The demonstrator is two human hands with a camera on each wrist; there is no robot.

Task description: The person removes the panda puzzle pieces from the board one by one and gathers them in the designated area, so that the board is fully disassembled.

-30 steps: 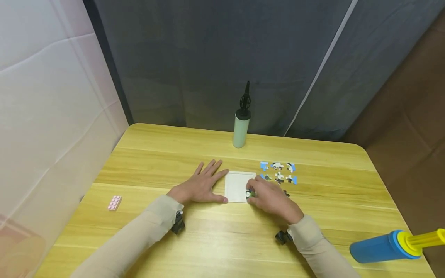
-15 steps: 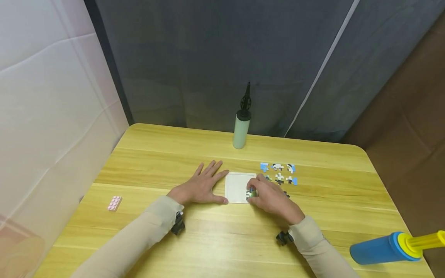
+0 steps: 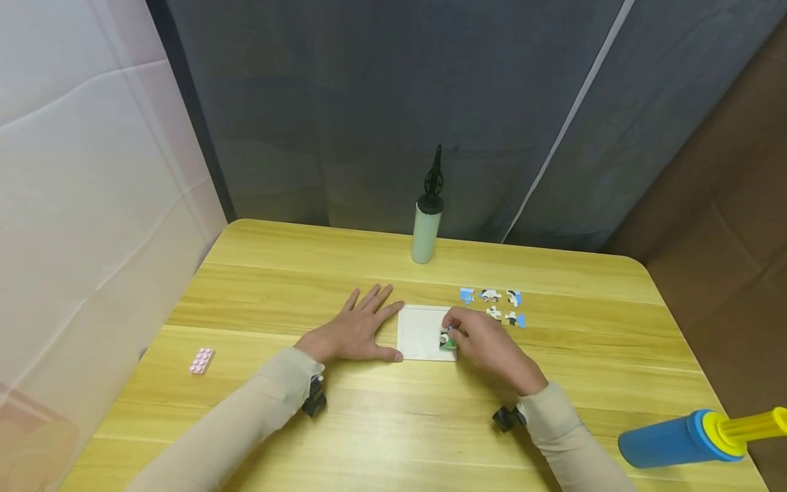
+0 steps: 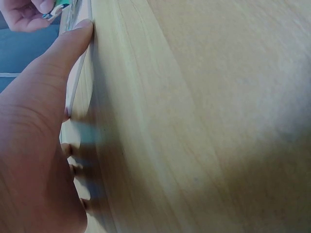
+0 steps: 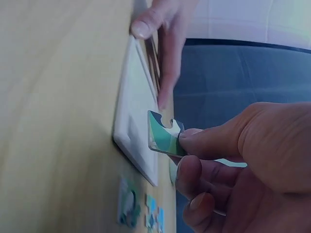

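The near right corner of the white tray (image 3: 419, 332) is hidden by the right hand (image 3: 486, 345), and only a green sliver of the puzzle piece (image 3: 447, 342) is seen at the fingers. Some loose pieces (image 3: 492, 305) at 3 o'clock of the tray are covered by that hand; their prints are too small to be read. The blue pump (image 3: 695, 435) is cut off by the right edge. The table (image 4: 204, 116) is blurred in the left wrist view.

A makeshift recording booth: wooden table (image 3: 381, 437) hemmed in by grey curtain (image 3: 369, 102) and white sheeting (image 3: 80, 171)
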